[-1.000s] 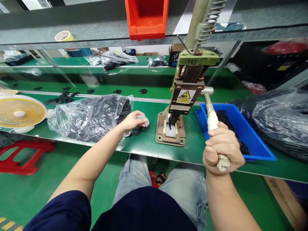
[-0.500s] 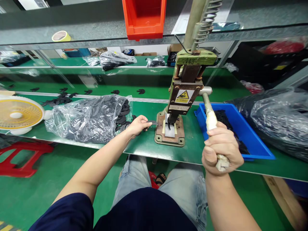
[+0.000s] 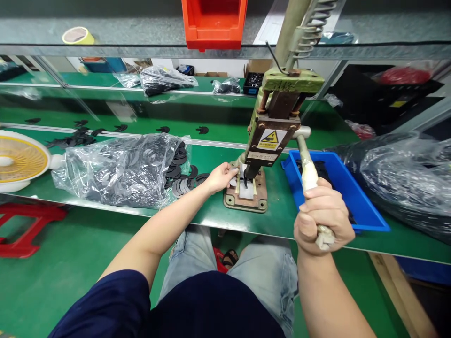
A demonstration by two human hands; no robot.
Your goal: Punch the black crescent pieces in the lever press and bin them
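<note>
A green hand press [image 3: 273, 117] stands on the green bench, its base plate [image 3: 244, 199] near the front edge. My right hand [image 3: 322, 218] is closed round the press lever's wrapped handle [image 3: 310, 176]. My left hand [image 3: 221, 177] reaches to the base plate under the press head, fingers pinched on a small dark flat part that I can barely see. Loose black crescent-shaped parts [image 3: 183, 180] lie just left of that hand, spilling from a clear plastic bag [image 3: 120, 169].
A blue tray [image 3: 352, 197] with black parts sits right of the press. A large plastic bag [image 3: 405, 178] lies further right. A yellow fan [image 3: 19, 159] is at far left. An orange bin [image 3: 213, 21] and tape roll [image 3: 77, 35] rest on the shelf above.
My left hand has moved right from the pile of black parts to the press base, carrying a part. My right hand has stayed on the lever handle.
</note>
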